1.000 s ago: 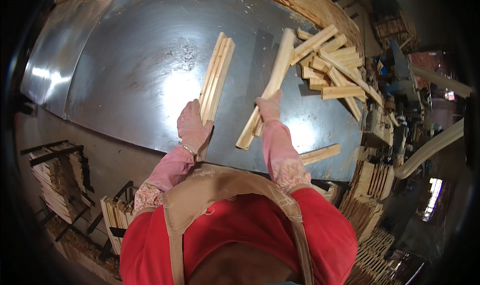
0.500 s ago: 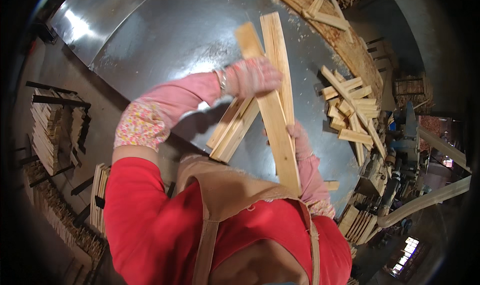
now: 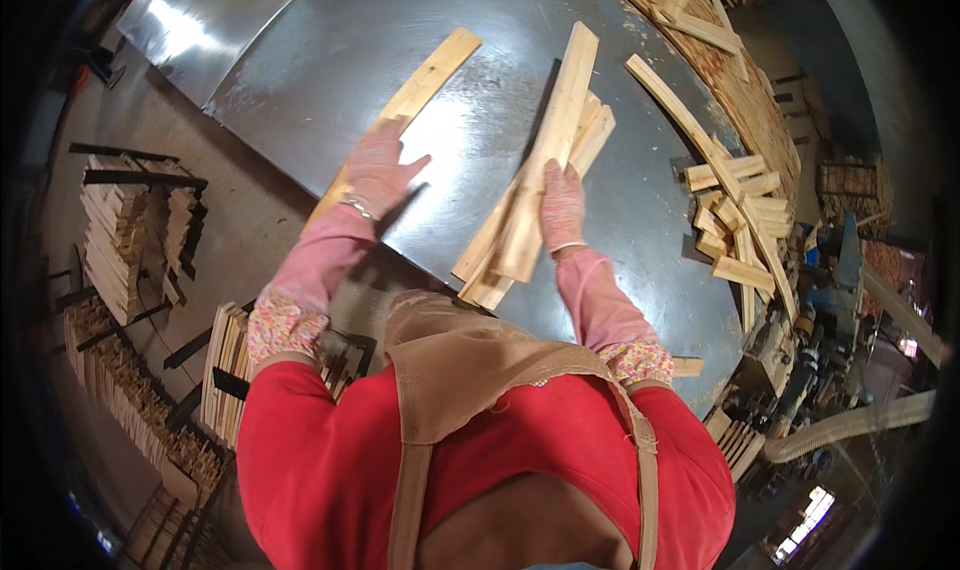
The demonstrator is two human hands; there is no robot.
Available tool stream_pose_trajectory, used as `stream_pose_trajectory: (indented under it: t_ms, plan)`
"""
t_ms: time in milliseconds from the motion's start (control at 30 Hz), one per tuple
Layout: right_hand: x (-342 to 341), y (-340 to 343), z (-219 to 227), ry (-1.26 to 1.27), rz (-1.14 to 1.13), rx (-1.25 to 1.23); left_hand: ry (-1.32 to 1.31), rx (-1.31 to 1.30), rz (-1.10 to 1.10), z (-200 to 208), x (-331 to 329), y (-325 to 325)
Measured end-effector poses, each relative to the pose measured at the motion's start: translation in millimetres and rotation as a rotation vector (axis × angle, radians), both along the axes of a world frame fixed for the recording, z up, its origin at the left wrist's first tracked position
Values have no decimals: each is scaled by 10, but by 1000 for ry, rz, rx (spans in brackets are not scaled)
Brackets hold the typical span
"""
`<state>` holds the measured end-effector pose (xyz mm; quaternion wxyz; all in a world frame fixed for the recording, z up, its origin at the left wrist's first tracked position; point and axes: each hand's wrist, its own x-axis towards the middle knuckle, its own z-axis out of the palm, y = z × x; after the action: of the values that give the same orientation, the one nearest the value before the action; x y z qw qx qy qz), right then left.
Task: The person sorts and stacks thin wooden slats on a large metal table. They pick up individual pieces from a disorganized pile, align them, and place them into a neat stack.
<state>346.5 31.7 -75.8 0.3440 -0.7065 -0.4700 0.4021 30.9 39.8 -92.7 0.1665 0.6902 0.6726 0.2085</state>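
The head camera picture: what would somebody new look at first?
Probably the bright red shirt filling the bottom middle. Above it, at the shiny metal table, the gloved left hand rests on a long wooden strip and the right hand touches overlapping boards. A jumbled heap of wood lies toward the table's right side.

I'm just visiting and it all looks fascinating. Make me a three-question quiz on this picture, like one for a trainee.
1. Which hand covers part of the long board lying alone?
2. True or false: the right hand touches the overlapping boards.
3. On the metal table, the heap of wood pieces sits toward the picture's: (a) left; (b) right; (c) lower edge.

Key: 1. Left hand. 2. True. 3. b.
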Motion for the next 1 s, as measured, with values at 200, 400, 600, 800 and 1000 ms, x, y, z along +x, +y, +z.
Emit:
stream_pose_trajectory:
  t_ms: [200,400,600,800,1000]
  plan:
    - [-852,-582,18,109,595,-170,-511,-469,22,575,847,80]
    - [109,-889,162,-74,553,-178,338,-17,18,-279,-253,99]
    - [2392,-2013,-107,-622,-508,-511,750,-25,-50,-246,152,59]
    - [3538,-3252,-648,-552,-1336,-715,48,-225,-242,-330,1957,-376]
    - [3941,-3388,-907,440,-1157,248,425,-434,-142,-34,2986,-677]
